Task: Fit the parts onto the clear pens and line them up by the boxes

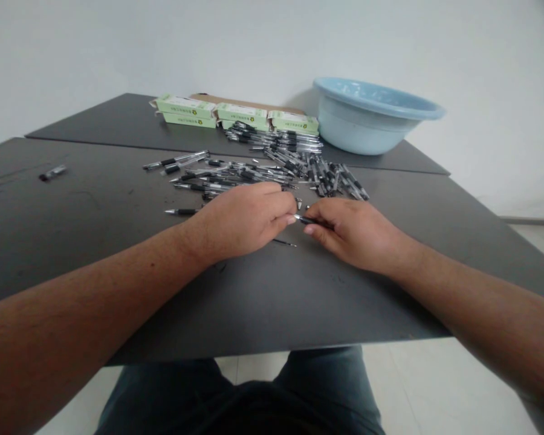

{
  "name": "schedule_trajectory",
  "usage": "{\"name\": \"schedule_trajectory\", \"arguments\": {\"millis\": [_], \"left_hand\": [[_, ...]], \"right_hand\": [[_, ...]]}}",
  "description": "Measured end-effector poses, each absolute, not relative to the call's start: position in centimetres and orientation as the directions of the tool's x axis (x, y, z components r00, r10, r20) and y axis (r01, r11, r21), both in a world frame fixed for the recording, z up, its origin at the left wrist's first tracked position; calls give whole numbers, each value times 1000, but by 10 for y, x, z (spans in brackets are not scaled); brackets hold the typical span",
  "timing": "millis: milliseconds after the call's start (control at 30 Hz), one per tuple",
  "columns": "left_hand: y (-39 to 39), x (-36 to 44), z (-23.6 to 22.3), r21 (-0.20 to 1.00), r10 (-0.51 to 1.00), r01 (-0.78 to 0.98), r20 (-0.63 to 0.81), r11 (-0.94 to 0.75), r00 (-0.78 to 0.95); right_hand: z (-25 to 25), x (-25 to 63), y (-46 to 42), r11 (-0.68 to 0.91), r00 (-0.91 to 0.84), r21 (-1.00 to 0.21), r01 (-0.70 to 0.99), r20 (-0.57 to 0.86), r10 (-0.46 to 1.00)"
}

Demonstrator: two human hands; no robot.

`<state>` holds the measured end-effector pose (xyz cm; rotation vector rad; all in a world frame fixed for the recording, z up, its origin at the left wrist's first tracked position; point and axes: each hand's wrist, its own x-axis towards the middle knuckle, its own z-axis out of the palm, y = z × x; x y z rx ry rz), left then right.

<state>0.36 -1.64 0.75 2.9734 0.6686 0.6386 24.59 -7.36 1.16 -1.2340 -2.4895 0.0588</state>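
Over the middle of the table, both my hands meet at one black pen [307,220]. My right hand [360,232] is closed around its dark grip. Thumb and fingers of my left hand [249,219] pinch the silver tip at the pen's left end. Just below my left hand, a thin pen refill [284,243] lies on the table, partly covered by that hand. Beyond my hands spreads a loose pile of clear-barrelled pens [254,172] with black grips. One pen [181,211] sticks out to the left of my left hand.
Stacked pale green boxes [185,112] stand at the back of the dark grey table [272,302]. A light blue basin [367,124] sits at the back right. Far to the left lies a short clear pen part [53,173]. A seam crosses the table behind the pens.
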Motion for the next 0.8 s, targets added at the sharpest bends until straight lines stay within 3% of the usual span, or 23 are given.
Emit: {"name": "schedule_trajectory", "arguments": {"millis": [267,333,433,567,667,800], "left_hand": [[-15,2,9,208,440,388,435,-898,786],[-14,1,9,306,510,409,455,-860,730],[-12,0,7,545,666,421,397,-725,632],[-10,1,0,818,789,291,285,-496,544],[-11,3,-4,873,801,226,255,-431,541],[-13,5,-5,859,770,219,268,-463,579]], "right_hand": [[12,248,-72,617,-558,-214,757,280,781],[14,250,-71,611,-538,-221,760,313,783],[16,253,-69,588,-496,-224,777,358,791],[18,256,-67,576,-476,-232,784,371,797],[17,256,-67,590,-487,-225,775,382,785],[15,255,-68,611,-512,-200,766,386,767]]}}
